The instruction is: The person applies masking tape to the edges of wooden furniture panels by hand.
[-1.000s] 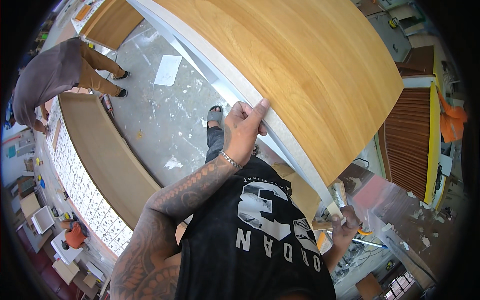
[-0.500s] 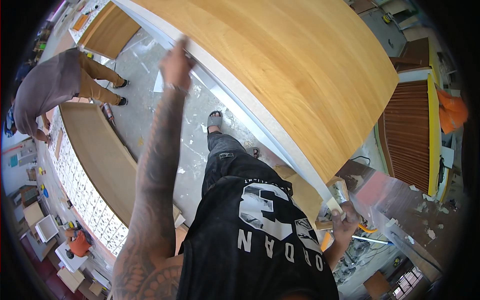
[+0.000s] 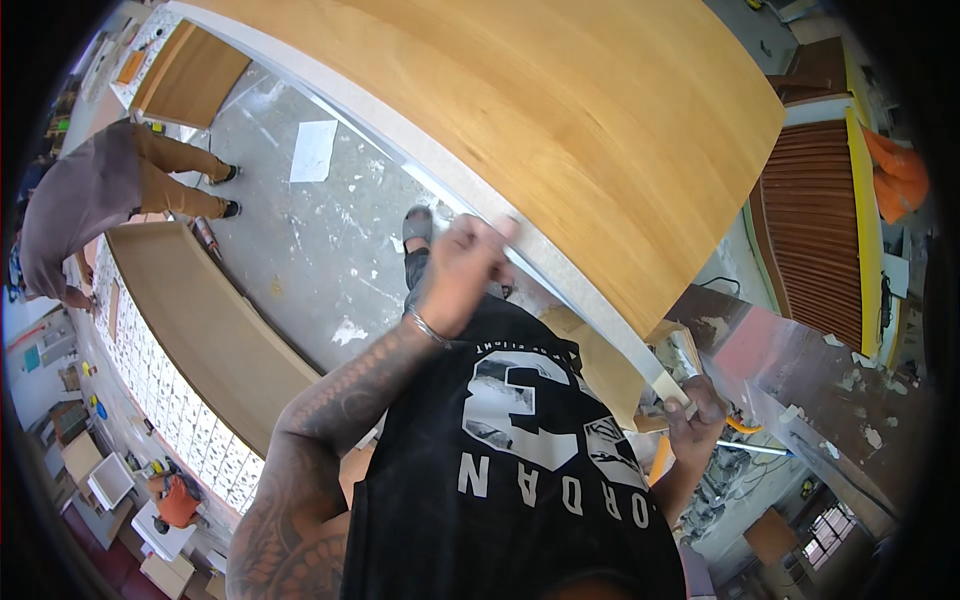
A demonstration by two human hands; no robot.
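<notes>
A large wood-grain panel (image 3: 560, 130) lies in front of me, with a pale edge strip (image 3: 590, 305) running along its near curved side. My left hand (image 3: 465, 270) is at this edge around its middle, the thumb by the strip; motion smears the fingers, so their grip is unclear. At the strip's right end, my right hand (image 3: 697, 415) is closed, with thumb and fingers pinching its tip. A bracelet (image 3: 430, 328) circles my left wrist.
A worker (image 3: 90, 195) bends over a patterned table at left, beside a curved brown panel (image 3: 190, 290). A white sheet (image 3: 313, 150) lies on the floor. To the right stand a paint-spotted board (image 3: 800, 380) and a ribbed brown panel (image 3: 812, 230).
My left hand has come down along the panel's edge, toward me and to the right. The right hand stays at the strip's end. The view has shifted slightly.
</notes>
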